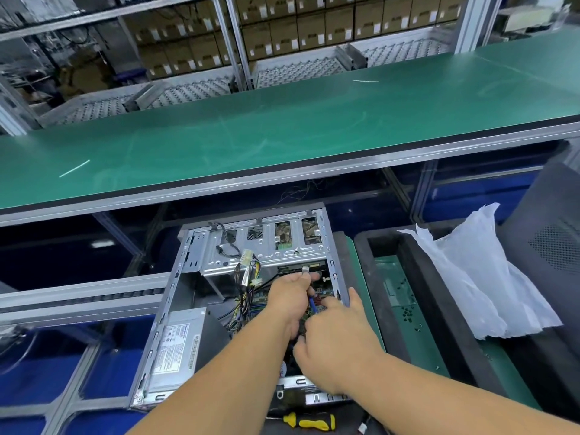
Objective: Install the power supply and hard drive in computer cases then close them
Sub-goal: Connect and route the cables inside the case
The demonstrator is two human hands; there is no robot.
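Note:
An open computer case lies on its side below the green bench. A grey power supply with a white label sits in its near left corner. A metal drive cage spans the far end, with a bundle of coloured power cables hanging beside it. My left hand reaches into the case and pinches a blue cable with a pale connector at its upper end. My right hand is over the motherboard, fingers curled, touching the cable's lower end near a red connector.
A long green bench runs across behind the case. To the right, a dark foam tray holds a green mat and a crumpled white plastic bag. A yellow-and-black screwdriver lies at the near edge. Shelves of cardboard boxes stand at the back.

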